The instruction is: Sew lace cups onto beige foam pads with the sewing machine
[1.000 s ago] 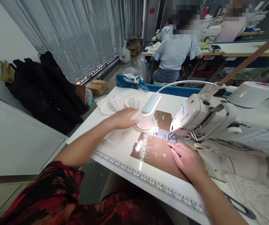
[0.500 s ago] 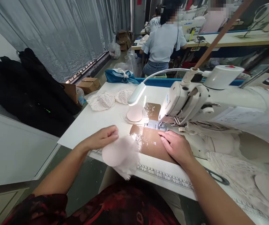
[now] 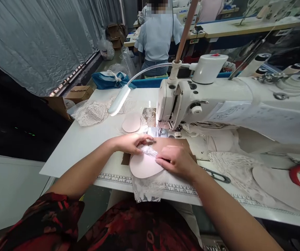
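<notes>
Faintly, "JUKI" reads on a far sewing machine (image 3: pixel 183 11) behind both hands.

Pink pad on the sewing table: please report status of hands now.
Left hand and right hand both pinch lace on pink pad. Pad flat before needle. Snips lie beside, apart.
</notes>
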`<action>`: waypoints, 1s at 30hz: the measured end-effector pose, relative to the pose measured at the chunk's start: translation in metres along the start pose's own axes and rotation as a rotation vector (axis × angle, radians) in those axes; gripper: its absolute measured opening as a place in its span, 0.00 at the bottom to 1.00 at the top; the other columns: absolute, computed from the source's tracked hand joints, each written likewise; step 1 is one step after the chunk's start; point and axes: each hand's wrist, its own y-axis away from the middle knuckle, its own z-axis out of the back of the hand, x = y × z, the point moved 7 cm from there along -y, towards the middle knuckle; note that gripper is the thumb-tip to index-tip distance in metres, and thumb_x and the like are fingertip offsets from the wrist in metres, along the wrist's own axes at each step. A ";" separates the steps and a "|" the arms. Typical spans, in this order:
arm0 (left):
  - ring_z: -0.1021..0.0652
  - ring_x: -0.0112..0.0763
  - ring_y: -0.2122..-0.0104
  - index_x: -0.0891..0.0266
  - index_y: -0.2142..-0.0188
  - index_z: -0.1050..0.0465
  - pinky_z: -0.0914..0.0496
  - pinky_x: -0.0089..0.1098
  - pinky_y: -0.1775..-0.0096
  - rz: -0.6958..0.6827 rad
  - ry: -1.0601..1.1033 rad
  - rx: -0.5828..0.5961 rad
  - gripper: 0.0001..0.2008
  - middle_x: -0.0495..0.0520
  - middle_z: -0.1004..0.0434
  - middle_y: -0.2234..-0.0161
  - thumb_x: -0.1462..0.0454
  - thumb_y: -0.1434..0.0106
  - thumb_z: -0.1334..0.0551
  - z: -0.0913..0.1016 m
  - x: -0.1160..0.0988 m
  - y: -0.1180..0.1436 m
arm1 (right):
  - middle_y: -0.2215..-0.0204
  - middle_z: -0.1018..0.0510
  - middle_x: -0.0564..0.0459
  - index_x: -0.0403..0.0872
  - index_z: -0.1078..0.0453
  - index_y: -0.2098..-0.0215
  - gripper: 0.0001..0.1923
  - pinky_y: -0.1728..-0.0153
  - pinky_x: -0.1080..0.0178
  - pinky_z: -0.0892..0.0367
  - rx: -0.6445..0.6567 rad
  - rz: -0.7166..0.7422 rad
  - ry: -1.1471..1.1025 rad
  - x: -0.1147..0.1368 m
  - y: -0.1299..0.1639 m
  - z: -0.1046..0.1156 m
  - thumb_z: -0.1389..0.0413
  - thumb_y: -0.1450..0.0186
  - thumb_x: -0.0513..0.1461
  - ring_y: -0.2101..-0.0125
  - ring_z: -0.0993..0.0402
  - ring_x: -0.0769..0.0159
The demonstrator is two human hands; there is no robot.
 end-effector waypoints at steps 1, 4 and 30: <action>0.26 0.33 0.62 0.62 0.43 0.38 0.32 0.29 0.65 0.045 -0.014 -0.001 0.28 0.56 0.28 0.58 0.66 0.44 0.38 0.003 0.003 0.005 | 0.78 0.28 0.55 0.47 0.28 0.76 0.14 0.71 0.65 0.43 0.018 -0.006 0.020 0.001 -0.001 -0.002 0.48 0.34 0.41 0.73 0.34 0.68; 0.30 0.27 0.72 0.64 0.55 0.30 0.37 0.26 0.73 0.145 -0.039 -0.036 0.15 0.49 0.31 0.70 0.64 0.43 0.39 0.006 0.005 0.008 | 0.78 0.30 0.55 0.47 0.31 0.77 0.14 0.71 0.65 0.44 -0.002 -0.048 0.038 0.000 -0.003 -0.001 0.47 0.35 0.42 0.73 0.36 0.68; 0.26 0.38 0.63 0.65 0.59 0.29 0.31 0.35 0.63 -0.003 -0.618 -0.479 0.10 0.58 0.27 0.63 0.66 0.36 0.47 0.002 -0.032 -0.016 | 0.69 0.27 0.52 0.48 0.25 0.61 0.12 0.69 0.64 0.45 -0.054 -0.270 0.400 -0.021 -0.004 -0.002 0.52 0.33 0.37 0.67 0.34 0.66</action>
